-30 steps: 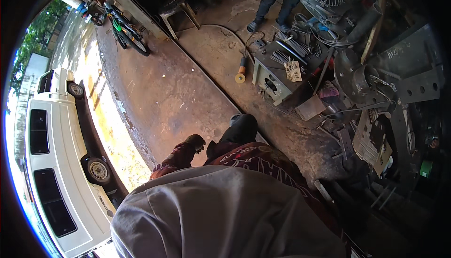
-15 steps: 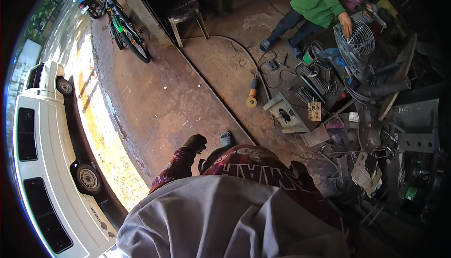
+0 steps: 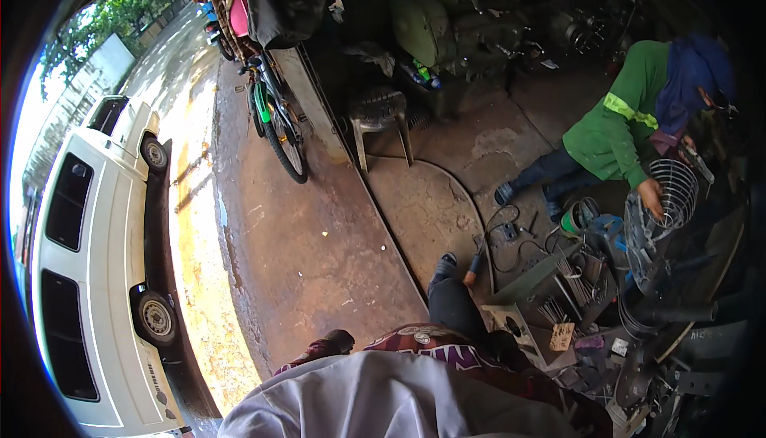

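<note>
My left hand [image 3: 341, 341], in a dark glove, hangs low beside my maroon printed shirt [image 3: 423, 336]. Its fingers are too dark and foreshortened to read, and nothing shows in it. A dark shape at my right side may be my right hand [image 3: 504, 344]; its fingers are not distinguishable. My right leg [image 3: 456, 308], in dark trousers, is forward with a sandalled foot [image 3: 444, 266]. Just beyond that leg lies an angle grinder [image 3: 472, 269] with an orange body, partly hidden by the leg. A pale metal part with a cutout [image 3: 515, 328] lies to the right.
A co-worker in a green jacket [image 3: 610, 135] bends over a wire fan guard [image 3: 674, 191] at the right. Metal rods [image 3: 578, 282] and scrap clutter the floor. A chair [image 3: 379, 115] and a bicycle [image 3: 279, 123] stand ahead; a white van [image 3: 112, 262] is at left.
My view has tilted up and the surroundings sit lower. My right foot has come forward across the floor groove, beside the grinder. My left hand has dropped closer to my body.
</note>
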The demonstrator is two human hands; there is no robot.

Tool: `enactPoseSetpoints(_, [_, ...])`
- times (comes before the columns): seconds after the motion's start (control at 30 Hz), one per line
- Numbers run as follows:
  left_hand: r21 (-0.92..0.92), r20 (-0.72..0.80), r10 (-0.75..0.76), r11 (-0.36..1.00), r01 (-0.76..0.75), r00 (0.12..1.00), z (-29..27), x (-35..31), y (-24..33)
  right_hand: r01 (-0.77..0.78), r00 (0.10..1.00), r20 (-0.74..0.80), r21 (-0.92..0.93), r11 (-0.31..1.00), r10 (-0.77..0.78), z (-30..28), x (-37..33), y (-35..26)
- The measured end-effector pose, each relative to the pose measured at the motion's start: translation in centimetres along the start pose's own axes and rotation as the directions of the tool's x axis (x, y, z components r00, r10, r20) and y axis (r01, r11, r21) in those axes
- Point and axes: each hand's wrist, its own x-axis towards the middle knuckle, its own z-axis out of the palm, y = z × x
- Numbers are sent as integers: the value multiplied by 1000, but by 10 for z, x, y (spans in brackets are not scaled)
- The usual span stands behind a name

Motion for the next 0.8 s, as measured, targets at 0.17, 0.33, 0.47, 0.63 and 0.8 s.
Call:
enactPoseSetpoints(0.17, [-1,-51,47,999,-47,998,-52,40,98,-234,963,166,124,964,212,-51,104,-17])
enactPoseSetpoints(0.33, [79,-105,66,995,-58,992,-125,58,210,-230,973,62,175,957,222,-152,214,-29])
enactPoseSetpoints(0.47, [86,-130,73,994,-62,989,-180,74,306,-161,972,-119,291,943,202,-297,322,-101])
enactPoseSetpoints(0.63, [53,-151,137,990,-130,979,-227,107,421,-138,955,-149,539,831,255,-430,428,-138])
enactPoseSetpoints(0.8, [66,-101,134,990,-128,986,-252,150,461,-148,976,-66,489,860,206,-434,453,-125])
